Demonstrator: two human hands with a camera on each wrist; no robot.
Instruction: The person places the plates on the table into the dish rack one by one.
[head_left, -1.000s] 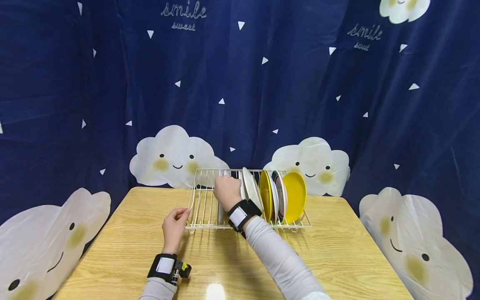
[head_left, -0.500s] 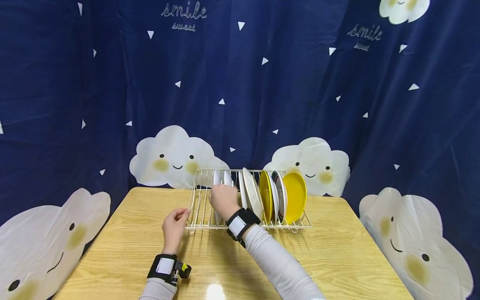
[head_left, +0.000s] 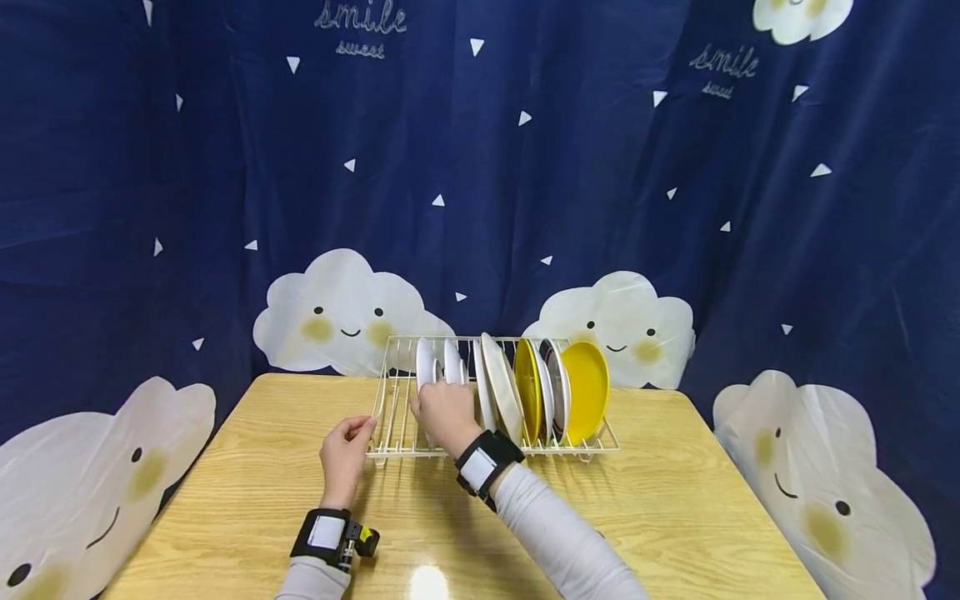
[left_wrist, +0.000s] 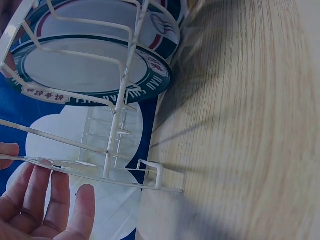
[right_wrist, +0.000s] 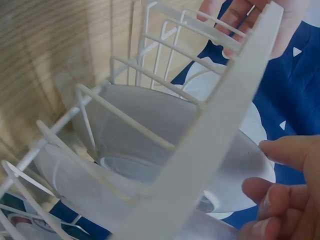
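My left hand (head_left: 345,454) pinches the rim wire at the left end of the white wire dish rack (head_left: 390,454), its thumb on one side of the wire and fingers on the other. My right hand (head_left: 446,417) holds the leftmost white plate (head_left: 425,360) by its near edge, thumb against the pale underside (right_wrist: 150,107) and fingers curled at the other side. This plate stands on edge in the rack, leaning a little left. Its front (left_wrist: 65,70) has a green lettered rim. Just to its right stands a second white plate (head_left: 452,358), its lower part hidden behind my right hand.
Further right in the rack stand a large cream dish (head_left: 501,383), a yellow plate (head_left: 528,392), several white and dark-rimmed plates and another yellow plate (head_left: 587,392) at the end. The rack sits near the back of a wooden table (head_left: 675,500), before a blue curtain (head_left: 480,167).
My right hand has shifted left and slightly toward me with the white plate, which now leans left. A gap shows between it and the second white plate. My left hand keeps its grip.
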